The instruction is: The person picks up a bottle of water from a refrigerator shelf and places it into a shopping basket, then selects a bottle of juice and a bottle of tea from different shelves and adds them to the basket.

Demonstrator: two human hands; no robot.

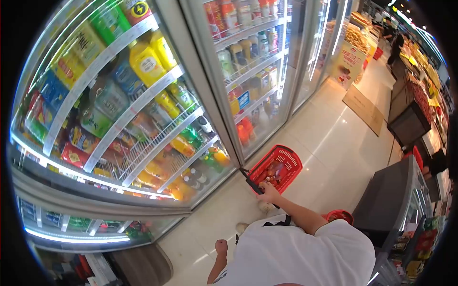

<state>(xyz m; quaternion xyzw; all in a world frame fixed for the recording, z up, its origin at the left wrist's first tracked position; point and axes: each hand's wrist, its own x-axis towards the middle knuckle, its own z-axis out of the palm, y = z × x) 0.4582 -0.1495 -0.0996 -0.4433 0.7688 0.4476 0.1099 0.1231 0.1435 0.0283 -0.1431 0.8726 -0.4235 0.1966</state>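
Gleaming pale floor tiles (334, 143) run past drink coolers (143, 109); right hand (268, 193) grips basket (276, 168), left hand (221, 246) clenched.

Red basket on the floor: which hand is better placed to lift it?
Probably right: the right hand is at the handle of the red basket, while the left hand hangs fisted, apart from it.
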